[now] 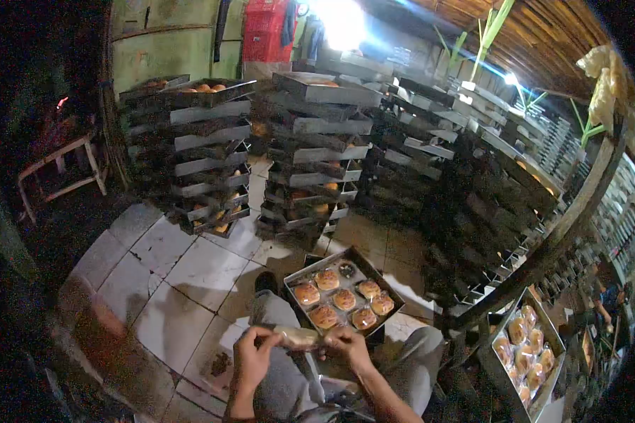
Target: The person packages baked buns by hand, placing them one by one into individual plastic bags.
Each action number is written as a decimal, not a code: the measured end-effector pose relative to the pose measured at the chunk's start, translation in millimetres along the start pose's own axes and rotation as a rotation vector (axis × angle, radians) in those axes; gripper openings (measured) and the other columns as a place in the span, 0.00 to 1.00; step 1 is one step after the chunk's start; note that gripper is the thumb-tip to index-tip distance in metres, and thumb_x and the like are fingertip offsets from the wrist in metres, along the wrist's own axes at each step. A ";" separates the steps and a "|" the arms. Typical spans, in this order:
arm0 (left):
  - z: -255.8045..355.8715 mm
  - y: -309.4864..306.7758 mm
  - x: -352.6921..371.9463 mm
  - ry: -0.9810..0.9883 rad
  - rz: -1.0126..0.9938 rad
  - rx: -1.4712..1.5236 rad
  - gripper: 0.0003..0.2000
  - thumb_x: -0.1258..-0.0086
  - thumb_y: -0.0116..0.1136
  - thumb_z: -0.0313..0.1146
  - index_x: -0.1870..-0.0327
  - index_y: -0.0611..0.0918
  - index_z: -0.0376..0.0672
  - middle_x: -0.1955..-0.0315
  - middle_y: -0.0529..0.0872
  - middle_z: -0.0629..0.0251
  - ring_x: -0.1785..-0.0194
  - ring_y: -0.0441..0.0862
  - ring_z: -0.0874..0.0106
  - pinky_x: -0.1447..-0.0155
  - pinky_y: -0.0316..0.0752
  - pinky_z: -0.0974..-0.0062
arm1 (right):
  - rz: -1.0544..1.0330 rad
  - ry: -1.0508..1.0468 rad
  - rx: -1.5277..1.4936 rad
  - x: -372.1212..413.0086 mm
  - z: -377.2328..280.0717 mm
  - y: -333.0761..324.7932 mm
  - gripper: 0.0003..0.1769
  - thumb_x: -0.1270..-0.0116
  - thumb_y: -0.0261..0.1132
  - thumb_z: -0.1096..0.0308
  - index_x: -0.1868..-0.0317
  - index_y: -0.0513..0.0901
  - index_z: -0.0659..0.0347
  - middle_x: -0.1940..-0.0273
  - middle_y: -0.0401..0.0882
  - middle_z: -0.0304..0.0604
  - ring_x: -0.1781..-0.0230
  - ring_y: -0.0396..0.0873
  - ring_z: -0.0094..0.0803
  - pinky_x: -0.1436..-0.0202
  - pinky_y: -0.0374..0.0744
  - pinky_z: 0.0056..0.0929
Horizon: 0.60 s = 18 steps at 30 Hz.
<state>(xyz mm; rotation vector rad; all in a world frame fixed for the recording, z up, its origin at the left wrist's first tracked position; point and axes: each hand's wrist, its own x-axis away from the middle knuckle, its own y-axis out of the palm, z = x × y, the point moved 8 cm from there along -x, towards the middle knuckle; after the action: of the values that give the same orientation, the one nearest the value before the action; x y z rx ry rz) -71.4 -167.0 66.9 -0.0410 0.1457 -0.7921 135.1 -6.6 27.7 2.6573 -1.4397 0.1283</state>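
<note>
My left hand (254, 352) and my right hand (347, 347) are raised above my lap, fingers closed on opposite ends of a bun in a clear plastic wrapper (298, 338). The wrapper looks pale and shiny, and the fingertips partly hide its ends. Just beyond my hands is a square metal baking tray (388, 285) holding several glossy brown buns (344, 299). One spot near its far corner shows a dark bare patch. Low at the right, a second metal tray (554, 328) carries several wrapped buns (521, 352).
Tall stacks of baking trays (212, 144) stand ahead, with more stacks (317, 134) beside them and along the right. A wooden beam (564, 225) slants across the right side. A wooden stool (63, 166) stands left on the tiled floor (183, 275). Another person (603, 303) is far right.
</note>
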 end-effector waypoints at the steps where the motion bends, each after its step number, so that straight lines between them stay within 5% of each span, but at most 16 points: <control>1: 27.5 -1.4 -6.3 0.088 0.033 -0.056 0.07 0.32 0.70 0.28 0.64 0.82 0.35 0.72 0.86 0.64 0.67 0.80 0.76 0.61 0.74 0.74 | 0.016 -0.100 0.160 -5.5 -15.3 -3.6 0.13 0.35 0.75 0.64 0.60 0.89 0.67 0.61 0.89 0.38 0.58 0.83 0.26 0.47 0.78 0.29; 5: 77.2 10.4 -23.9 0.330 0.098 -0.105 0.09 0.32 0.70 0.29 0.63 0.81 0.34 0.74 0.85 0.62 0.68 0.81 0.73 0.60 0.74 0.72 | 0.008 -0.094 0.042 -29.5 -58.7 1.6 0.13 0.35 0.75 0.63 0.63 0.88 0.66 0.64 0.87 0.39 0.60 0.82 0.25 0.50 0.79 0.28; 7: 68.1 20.0 -28.4 0.286 0.017 -0.181 0.09 0.30 0.67 0.30 0.63 0.80 0.35 0.75 0.83 0.60 0.71 0.81 0.70 0.62 0.75 0.69 | -0.027 -0.046 0.068 -37.9 -50.8 9.7 0.12 0.35 0.75 0.63 0.65 0.87 0.65 0.66 0.86 0.39 0.62 0.81 0.24 0.52 0.79 0.27; 9: 52.9 12.7 -27.5 0.149 0.085 -0.276 0.09 0.29 0.65 0.30 0.64 0.78 0.35 0.75 0.83 0.58 0.72 0.81 0.68 0.63 0.75 0.67 | -0.125 0.199 -0.336 -43.8 -21.7 19.5 0.13 0.33 0.73 0.62 0.67 0.85 0.63 0.72 0.82 0.38 0.71 0.79 0.24 0.63 0.78 0.25; 10: 52.9 9.6 -18.4 0.232 0.034 -0.342 0.09 0.27 0.64 0.31 0.64 0.78 0.35 0.74 0.83 0.58 0.72 0.81 0.70 0.70 0.76 0.68 | -0.236 0.097 -0.181 -49.0 -7.3 13.4 0.08 0.27 0.66 0.67 0.63 0.81 0.63 0.73 0.77 0.37 0.80 0.72 0.26 0.77 0.68 0.27; 11: 53.9 2.8 -10.2 0.254 0.041 -0.359 0.09 0.27 0.64 0.31 0.64 0.78 0.35 0.74 0.83 0.58 0.72 0.81 0.70 0.70 0.76 0.68 | -0.281 0.087 -0.131 -40.5 10.2 14.2 0.11 0.25 0.65 0.64 0.64 0.80 0.63 0.74 0.77 0.38 0.80 0.72 0.26 0.77 0.69 0.28; 13: 1.1 -3.9 26.0 -0.305 -0.018 -0.194 0.10 0.27 0.64 0.32 0.58 0.76 0.35 0.70 0.82 0.58 0.71 0.82 0.71 0.78 0.76 0.71 | -0.319 0.247 -0.259 -11.8 60.6 29.5 0.15 0.26 0.66 0.58 0.66 0.80 0.60 0.78 0.75 0.38 0.82 0.72 0.27 0.77 0.68 0.27; 15: -36.2 -2.7 63.1 -0.296 -0.029 -0.202 0.11 0.26 0.63 0.32 0.54 0.75 0.36 0.67 0.81 0.57 0.70 0.82 0.71 0.81 0.75 0.73 | -0.228 0.597 -0.439 18.0 140.4 36.9 0.15 0.24 0.63 0.55 0.62 0.80 0.58 0.72 0.78 0.37 0.80 0.73 0.29 0.73 0.70 0.28; 16: -45.0 0.0 68.4 -0.274 -0.043 -0.191 0.13 0.26 0.63 0.31 0.51 0.73 0.36 0.63 0.81 0.57 0.69 0.83 0.70 0.84 0.75 0.75 | -0.297 0.600 -0.577 28.0 162.0 49.3 0.14 0.24 0.63 0.55 0.59 0.80 0.58 0.69 0.80 0.39 0.77 0.75 0.30 0.73 0.72 0.29; 18: -35.9 25.7 83.6 -0.300 -0.033 -0.219 0.18 0.26 0.64 0.30 0.42 0.71 0.38 0.55 0.81 0.54 0.61 0.84 0.67 0.70 0.81 0.72 | -0.355 0.615 -0.752 36.9 166.0 63.4 0.13 0.24 0.63 0.55 0.56 0.81 0.58 0.66 0.82 0.41 0.73 0.78 0.31 0.72 0.74 0.29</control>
<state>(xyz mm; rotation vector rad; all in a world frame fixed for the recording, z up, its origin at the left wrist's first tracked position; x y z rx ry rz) -0.5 -207.8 19.4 -0.3684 -0.0535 -0.7909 105.2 -95.2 -127.9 1.9464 -0.6311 0.2741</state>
